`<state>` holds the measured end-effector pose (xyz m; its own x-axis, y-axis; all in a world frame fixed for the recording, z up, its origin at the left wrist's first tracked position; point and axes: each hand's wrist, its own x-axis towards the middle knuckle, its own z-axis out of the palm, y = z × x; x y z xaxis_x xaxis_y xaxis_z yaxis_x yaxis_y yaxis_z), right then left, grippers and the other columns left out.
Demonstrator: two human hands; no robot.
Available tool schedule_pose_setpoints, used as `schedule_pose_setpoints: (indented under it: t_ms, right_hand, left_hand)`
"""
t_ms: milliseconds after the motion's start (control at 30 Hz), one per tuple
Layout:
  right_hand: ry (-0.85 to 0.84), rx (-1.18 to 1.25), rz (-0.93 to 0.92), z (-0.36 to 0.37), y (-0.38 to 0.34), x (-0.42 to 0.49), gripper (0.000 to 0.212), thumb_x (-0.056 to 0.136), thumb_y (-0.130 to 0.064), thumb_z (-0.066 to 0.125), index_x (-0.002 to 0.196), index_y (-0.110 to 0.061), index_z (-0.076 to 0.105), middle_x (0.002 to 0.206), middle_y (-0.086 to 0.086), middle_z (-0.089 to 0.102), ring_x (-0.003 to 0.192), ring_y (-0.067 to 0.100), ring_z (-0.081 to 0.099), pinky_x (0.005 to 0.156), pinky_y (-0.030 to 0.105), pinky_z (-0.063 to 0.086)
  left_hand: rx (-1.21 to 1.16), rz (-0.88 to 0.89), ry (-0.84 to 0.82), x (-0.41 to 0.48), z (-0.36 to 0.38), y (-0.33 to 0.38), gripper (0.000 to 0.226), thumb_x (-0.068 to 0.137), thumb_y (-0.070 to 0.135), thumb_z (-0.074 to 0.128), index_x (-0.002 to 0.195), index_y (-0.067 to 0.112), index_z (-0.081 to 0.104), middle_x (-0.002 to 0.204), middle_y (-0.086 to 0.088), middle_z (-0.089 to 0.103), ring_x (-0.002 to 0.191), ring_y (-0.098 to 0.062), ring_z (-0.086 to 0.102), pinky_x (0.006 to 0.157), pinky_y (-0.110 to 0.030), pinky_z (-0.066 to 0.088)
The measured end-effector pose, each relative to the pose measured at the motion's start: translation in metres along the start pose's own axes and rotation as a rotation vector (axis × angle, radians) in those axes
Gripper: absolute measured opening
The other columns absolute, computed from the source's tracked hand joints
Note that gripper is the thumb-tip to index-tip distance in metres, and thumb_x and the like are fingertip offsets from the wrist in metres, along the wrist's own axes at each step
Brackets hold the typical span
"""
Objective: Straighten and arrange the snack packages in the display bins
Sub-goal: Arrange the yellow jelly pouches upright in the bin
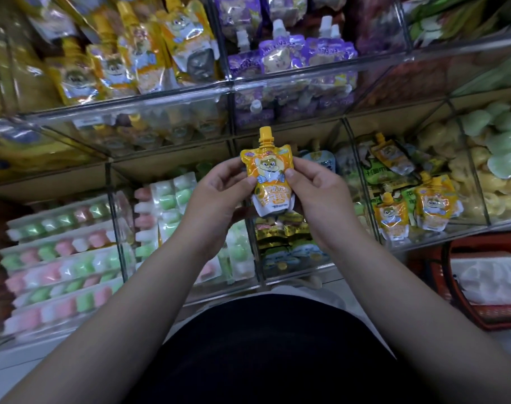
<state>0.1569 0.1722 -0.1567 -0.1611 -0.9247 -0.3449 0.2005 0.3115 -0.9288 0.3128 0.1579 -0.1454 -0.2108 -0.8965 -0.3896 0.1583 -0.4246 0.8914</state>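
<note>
An orange spouted snack pouch point(270, 176) with a cartoon animal stands upright in mid-air above the lower bins. My left hand point(219, 196) pinches its left edge and my right hand point(315, 196) pinches its right edge, thumbs on the front. Three more orange pouches point(432, 202) lie askew in the lower right clear bin point(362, 182) among green packets. Orange pouches point(149, 62) fill the upper left bin and purple pouches point(295, 53) the upper middle bin.
Rows of pink, green and white jelly cups point(61, 266) fill the lower left bins. Yellow and green packets point(493, 170) sit at far right. A red shopping basket point(487, 275) with a white bag stands on the floor at right.
</note>
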Motion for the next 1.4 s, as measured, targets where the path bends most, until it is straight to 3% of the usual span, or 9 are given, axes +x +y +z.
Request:
schedule_pose_setpoints:
  t_ms: [200,500,633,833,933,1033,1167,1267,1400]
  right_hand:
    - [-0.005,-0.014,-0.012,0.026,-0.002,-0.008,0.029,0.100,-0.011,0.054,0.128,-0.008,0.062,0.109,0.006,0.074,0.101,0.022,0.071,0.086,0.039,0.057]
    - [-0.048,-0.023,-0.075,0.062,-0.020,-0.020,0.023,0.100,-0.011,0.054,0.119,-0.015,0.066,0.104,0.002,0.076,0.095,0.018,0.073,0.076,0.029,0.059]
    - [-0.069,-0.037,-0.114,0.077,-0.032,-0.019,0.025,0.099,-0.011,0.055,0.122,-0.012,0.066,0.103,0.004,0.076,0.095,0.021,0.073,0.078,0.034,0.058]
    - [-0.127,-0.036,-0.128,0.096,-0.049,-0.016,0.022,0.100,-0.014,0.055,0.118,-0.018,0.066,0.099,0.003,0.076,0.086,0.017,0.074,0.063,0.030,0.058]
    - [-0.131,-0.069,-0.145,0.104,-0.056,-0.011,0.020,0.100,-0.018,0.055,0.114,-0.023,0.068,0.100,0.012,0.075,0.090,0.027,0.073,0.072,0.046,0.061]
    - [-0.119,-0.100,-0.175,0.113,-0.060,-0.003,0.017,0.099,-0.021,0.056,0.110,-0.027,0.068,0.102,0.022,0.071,0.097,0.038,0.069,0.081,0.065,0.053]
    - [-0.127,-0.112,-0.224,0.122,-0.069,0.010,0.018,0.100,-0.016,0.056,0.100,-0.028,0.069,0.097,0.010,0.075,0.091,0.032,0.070,0.087,0.053,0.055]
    - [-0.133,-0.136,-0.252,0.129,-0.077,0.021,0.018,0.100,-0.015,0.055,0.103,-0.025,0.069,0.099,0.007,0.076,0.093,0.032,0.070,0.083,0.047,0.057]
    - [-0.125,-0.175,-0.284,0.136,-0.091,0.034,0.020,0.100,-0.015,0.055,0.092,-0.024,0.071,0.099,0.019,0.071,0.095,0.041,0.066,0.088,0.056,0.054]
  left_hand:
    - [0.004,0.061,0.002,-0.011,-0.023,0.014,0.023,0.096,0.008,0.056,0.112,0.022,0.063,0.096,0.010,0.075,0.086,-0.008,0.071,0.063,-0.025,0.056]
    - [-0.008,0.122,0.030,-0.025,-0.051,0.037,0.022,0.095,0.009,0.058,0.114,0.020,0.064,0.098,0.006,0.075,0.089,-0.013,0.071,0.070,-0.033,0.059]
    - [-0.013,0.172,0.047,-0.029,-0.058,0.052,0.020,0.095,0.008,0.058,0.109,0.021,0.065,0.093,0.008,0.075,0.086,-0.010,0.071,0.069,-0.031,0.059]
    - [-0.038,0.211,0.076,-0.029,-0.069,0.073,0.018,0.095,0.008,0.059,0.107,0.020,0.065,0.093,0.007,0.074,0.083,-0.013,0.070,0.072,-0.034,0.058]
    - [-0.057,0.226,0.083,-0.026,-0.074,0.080,0.018,0.095,0.007,0.058,0.107,0.019,0.065,0.092,0.006,0.074,0.080,-0.013,0.071,0.070,-0.032,0.058]
    - [-0.063,0.244,0.096,-0.021,-0.078,0.087,0.018,0.095,0.007,0.058,0.103,0.021,0.065,0.088,0.009,0.075,0.078,-0.010,0.071,0.065,-0.028,0.058]
    - [-0.084,0.259,0.118,-0.010,-0.084,0.099,0.017,0.094,0.006,0.059,0.103,0.020,0.064,0.088,0.009,0.073,0.083,-0.013,0.071,0.069,-0.028,0.058]
    - [-0.073,0.272,0.149,0.000,-0.087,0.109,0.017,0.094,0.007,0.061,0.105,0.020,0.064,0.089,0.006,0.072,0.084,-0.015,0.069,0.069,-0.029,0.058]
    - [-0.067,0.285,0.170,0.014,-0.089,0.124,0.018,0.093,0.007,0.062,0.100,0.024,0.063,0.083,0.010,0.071,0.078,-0.008,0.070,0.061,-0.025,0.056]
